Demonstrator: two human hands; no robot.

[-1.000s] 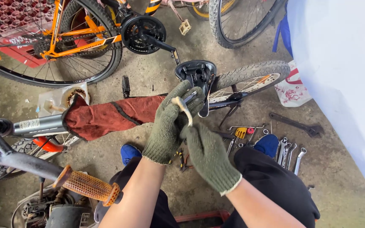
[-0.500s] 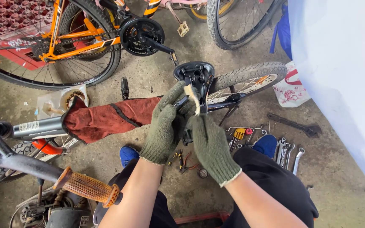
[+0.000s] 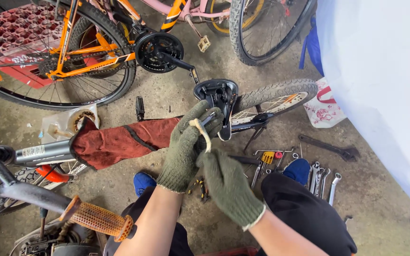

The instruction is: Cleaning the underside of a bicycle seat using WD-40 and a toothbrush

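The left hand [image 3: 186,144], in an olive knitted work glove, wraps its fingers [image 3: 200,116] around the black metal post under the upturned black bicycle saddle [image 3: 219,92]. A pale, curved strip of cord [image 3: 202,132] lies across those fingers, its lower end pinched by the closed fingertips of the gloved right hand [image 3: 226,185] just below. A rust-red cloth [image 3: 119,142] drapes the frame beside them.
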